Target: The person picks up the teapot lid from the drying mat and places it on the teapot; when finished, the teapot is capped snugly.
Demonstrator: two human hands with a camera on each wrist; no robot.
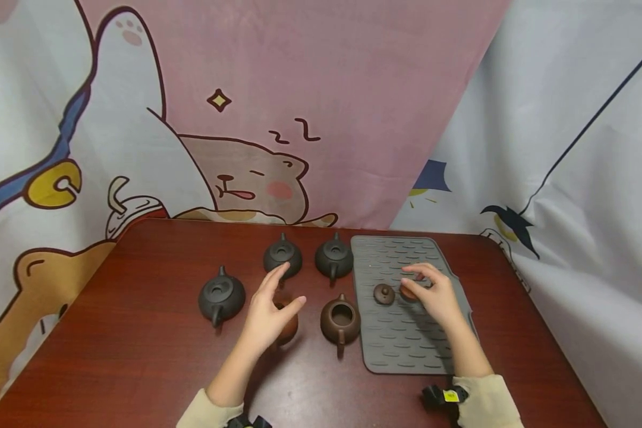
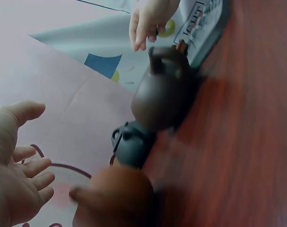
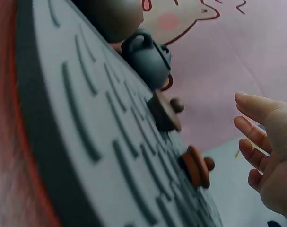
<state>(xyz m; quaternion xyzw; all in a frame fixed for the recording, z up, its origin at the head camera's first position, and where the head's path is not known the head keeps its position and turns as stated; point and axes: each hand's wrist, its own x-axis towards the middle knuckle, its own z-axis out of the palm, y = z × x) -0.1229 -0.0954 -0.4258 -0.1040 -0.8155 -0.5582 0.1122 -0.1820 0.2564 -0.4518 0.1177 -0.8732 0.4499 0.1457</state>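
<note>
My left hand (image 1: 264, 318) hovers with fingers apart and thumb spread, holding nothing. It partly hides a reddish-brown teapot (image 1: 288, 333), which also shows blurred as an orange-brown teapot (image 2: 117, 194) in the left wrist view. My right hand (image 1: 436, 297) is raised over the grey mat, its fingers loosely bent and free of any object. Below its fingertips lies a reddish lid (image 3: 196, 166) with a round knob, separate from the hand. Beside it on the mat sits a dark brown lid (image 1: 384, 293). Left of the mat, a dark brown teapot (image 1: 326, 324) stands with its top uncovered.
Three black teapots stand farther off: one at left (image 1: 222, 294), one behind my left hand (image 1: 282, 255), one by the mat's corner (image 1: 334, 255). The ridged grey mat (image 1: 406, 351) covers the right part of the reddish wooden table (image 1: 139, 333). A printed curtain (image 1: 353, 119) hangs behind.
</note>
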